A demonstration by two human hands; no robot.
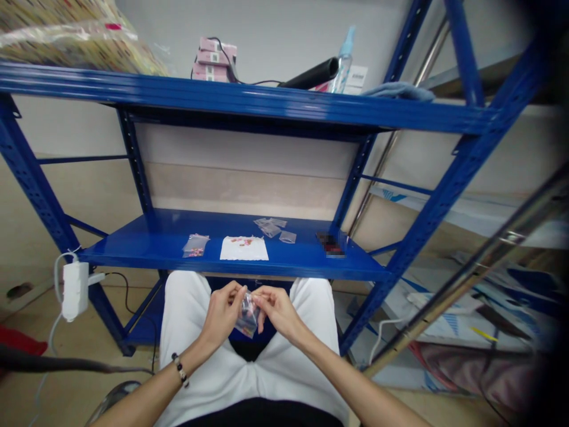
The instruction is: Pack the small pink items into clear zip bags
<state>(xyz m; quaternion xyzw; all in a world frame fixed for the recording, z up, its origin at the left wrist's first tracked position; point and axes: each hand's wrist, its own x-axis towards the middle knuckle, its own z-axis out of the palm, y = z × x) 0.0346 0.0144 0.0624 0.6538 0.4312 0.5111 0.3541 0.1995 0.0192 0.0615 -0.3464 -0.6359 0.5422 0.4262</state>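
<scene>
Small clear plastic bag (248,317) – pinched between the fingertips of left hand (222,314) and right hand (280,311), both nearly closed on it, above white trousers (191,356). Ahead, blue steel shelf (133,252): white paper sheet (244,249) bearing small red pieces, more clear bags (270,228), blurred dark item (331,244). White power adapter (75,290) – beside the left upright. Beige floor (26,391) below.

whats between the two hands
A small clear plastic bag, pinched at its top by the left hand and the right hand, shows in the head view.
</scene>
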